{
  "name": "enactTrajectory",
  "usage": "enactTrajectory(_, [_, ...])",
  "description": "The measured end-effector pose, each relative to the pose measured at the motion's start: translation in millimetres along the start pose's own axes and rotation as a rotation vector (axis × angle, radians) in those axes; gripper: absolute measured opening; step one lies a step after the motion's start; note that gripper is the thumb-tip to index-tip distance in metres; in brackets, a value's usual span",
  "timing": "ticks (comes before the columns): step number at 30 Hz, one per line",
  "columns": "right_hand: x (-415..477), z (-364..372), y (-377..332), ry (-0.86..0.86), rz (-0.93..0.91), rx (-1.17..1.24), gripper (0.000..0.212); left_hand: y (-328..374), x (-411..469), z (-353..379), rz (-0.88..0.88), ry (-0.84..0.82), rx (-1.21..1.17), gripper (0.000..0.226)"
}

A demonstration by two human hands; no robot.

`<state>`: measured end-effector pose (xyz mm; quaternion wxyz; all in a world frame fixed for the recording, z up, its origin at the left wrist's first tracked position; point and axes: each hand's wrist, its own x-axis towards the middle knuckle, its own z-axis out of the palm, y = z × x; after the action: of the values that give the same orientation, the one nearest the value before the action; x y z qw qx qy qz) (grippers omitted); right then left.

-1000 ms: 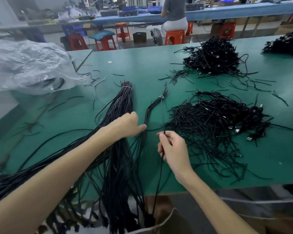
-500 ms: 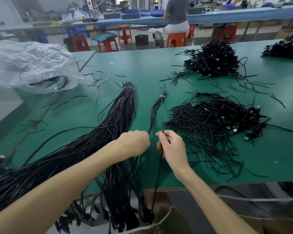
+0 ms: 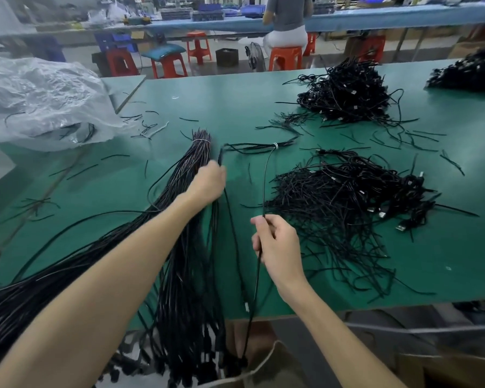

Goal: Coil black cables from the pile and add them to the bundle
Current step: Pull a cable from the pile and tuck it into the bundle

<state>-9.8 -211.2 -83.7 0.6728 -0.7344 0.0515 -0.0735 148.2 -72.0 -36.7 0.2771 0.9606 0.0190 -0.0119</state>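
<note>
Right hand [image 3: 277, 247] pinches one black cable [image 3: 264, 186] at centre frame; cable runs up to a small tied bunch [image 3: 263, 147]. Left hand [image 3: 207, 184] grips that bunch's left end, just beside the big bundle [image 3: 196, 158]. Loose pile [image 3: 347, 197] sits right of centre on the green worktop [image 3: 235, 102].

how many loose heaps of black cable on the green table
3. Near heap right of the right hand; middle heap farther back; far heap at the right edge, cut off. More may lie outside the frame.
</note>
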Motion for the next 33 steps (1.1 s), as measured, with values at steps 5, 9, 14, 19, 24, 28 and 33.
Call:
enactTrajectory(5, [2, 1, 3, 0.016, -0.016, -0.010, 0.021, -12, -12, 28, 0.192, 0.048, 0.303, 0.025])
enactTrajectory(9, [2, 1, 4, 0.021, -0.028, -0.031, 0.022, -8, -22, 20, 0.198, 0.096, 0.304, 0.026])
enactTrajectory(14, [3, 1, 4, 0.024, -0.029, -0.038, 0.023, -6, -63, 7, 0.359, 0.147, 0.365, 0.030])
enactTrajectory(19, [3, -2, 4, 0.056, -0.008, -0.022, 0.028, -1, -137, 9, 0.311, -0.141, -0.116, 0.023])
enactTrajectory(24, [1, -8, 3, 0.106, 0.057, 0.232, 0.025, -14, -174, 2, 0.252, -0.288, -0.202, 0.023])
enactTrajectory(28, [-3, -5, 1, 0.090, -0.018, 0.186, 0.026, -18, -191, 0, 0.431, -0.585, -0.220, 0.025])
enactTrajectory(33, [-4, -3, -2, 0.061, -0.027, 0.129, 0.023, -8, -194, -2, 0.353, -0.614, -0.530, 0.032])
